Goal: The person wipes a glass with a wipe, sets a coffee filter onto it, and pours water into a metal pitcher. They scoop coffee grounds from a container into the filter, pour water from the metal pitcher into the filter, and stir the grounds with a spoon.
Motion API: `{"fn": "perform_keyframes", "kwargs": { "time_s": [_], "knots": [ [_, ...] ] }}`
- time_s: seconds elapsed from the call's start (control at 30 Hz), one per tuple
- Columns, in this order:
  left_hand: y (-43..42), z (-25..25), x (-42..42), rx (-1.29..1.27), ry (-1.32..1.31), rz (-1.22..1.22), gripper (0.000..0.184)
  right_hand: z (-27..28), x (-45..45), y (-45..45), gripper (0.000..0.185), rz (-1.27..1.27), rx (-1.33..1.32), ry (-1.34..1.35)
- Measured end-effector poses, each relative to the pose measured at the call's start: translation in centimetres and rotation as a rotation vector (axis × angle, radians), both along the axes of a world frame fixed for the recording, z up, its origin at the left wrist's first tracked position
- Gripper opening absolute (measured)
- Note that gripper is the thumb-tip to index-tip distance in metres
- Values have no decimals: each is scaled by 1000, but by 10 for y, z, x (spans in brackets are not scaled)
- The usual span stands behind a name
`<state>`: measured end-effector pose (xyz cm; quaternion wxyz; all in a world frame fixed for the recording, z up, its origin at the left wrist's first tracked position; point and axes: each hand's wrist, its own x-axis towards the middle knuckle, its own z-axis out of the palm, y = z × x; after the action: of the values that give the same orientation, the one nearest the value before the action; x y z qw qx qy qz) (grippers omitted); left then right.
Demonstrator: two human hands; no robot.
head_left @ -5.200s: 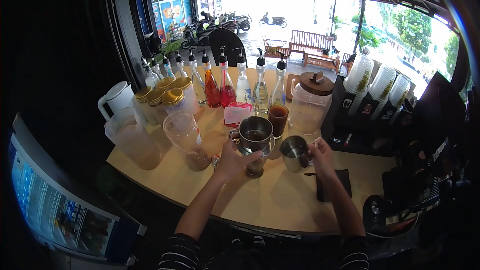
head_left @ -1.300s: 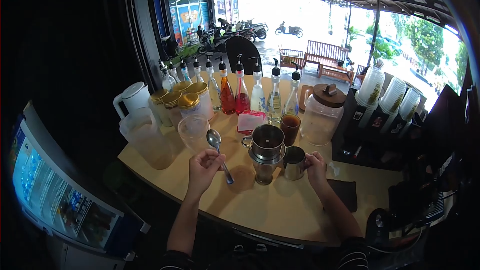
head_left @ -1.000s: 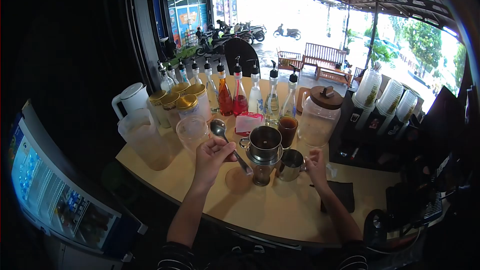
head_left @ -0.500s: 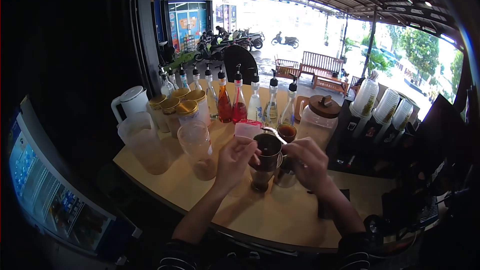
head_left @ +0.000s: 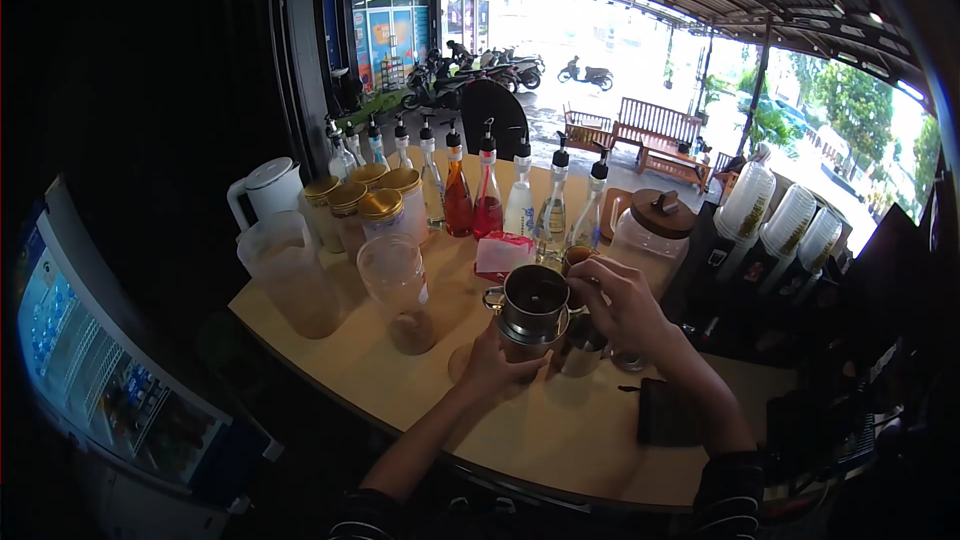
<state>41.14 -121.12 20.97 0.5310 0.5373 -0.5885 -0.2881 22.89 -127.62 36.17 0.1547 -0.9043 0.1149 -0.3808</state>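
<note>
A metal drip filter (head_left: 536, 298) sits on top of a glass (head_left: 522, 345). My left hand (head_left: 492, 368) is wrapped round that glass from the left, below the filter. My right hand (head_left: 622, 302) is closed, its fingertips pinched over the glass of brown liquid (head_left: 578, 257), just right of the filter's rim; what it holds, if anything, is hidden. Beneath the right hand stands a small metal pitcher (head_left: 580, 350), partly covered. The spoon cannot be made out clearly.
Pump bottles (head_left: 487, 190) line the back, with gold-lidded jars (head_left: 382, 215), a clear jug (head_left: 285, 270) and a clear container (head_left: 395, 285) at left. A wooden-lidded jar (head_left: 655, 230), stacked cups (head_left: 745, 202) and a dark cloth (head_left: 670, 415) are at right.
The spoon, earlier in my left hand, passed up between both hands and is now out of clear sight. My left hand moved down onto the glass; my right left the pitcher and rose over the brown glass.
</note>
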Motion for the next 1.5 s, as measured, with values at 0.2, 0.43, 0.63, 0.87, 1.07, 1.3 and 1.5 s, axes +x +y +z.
{"fn": "perform_keyframes", "kwargs": {
  "time_s": [0.2,0.43,0.63,0.87,1.07,1.3,1.5],
  "knots": [
    [-2,-8,15,-33,21,19,87,-2,10,-8,11,94,-64,22],
    [0,-9,16,49,18,47,92,-1,20,-13,12,174,-47,19],
    [11,-18,48,-255,139,79,108,0,17,-14,10,147,-32,19],
    [7,91,26,-217,-183,146,98,-2,27,-11,10,179,-45,-2],
    [3,96,26,-145,-176,175,78,-8,24,-16,12,182,-35,10],
    [4,103,24,-216,-194,155,79,-1,16,-16,17,187,-65,-21],
    [2,121,36,-311,-344,51,78,2,14,-13,20,141,-73,-76]
  ]
}}
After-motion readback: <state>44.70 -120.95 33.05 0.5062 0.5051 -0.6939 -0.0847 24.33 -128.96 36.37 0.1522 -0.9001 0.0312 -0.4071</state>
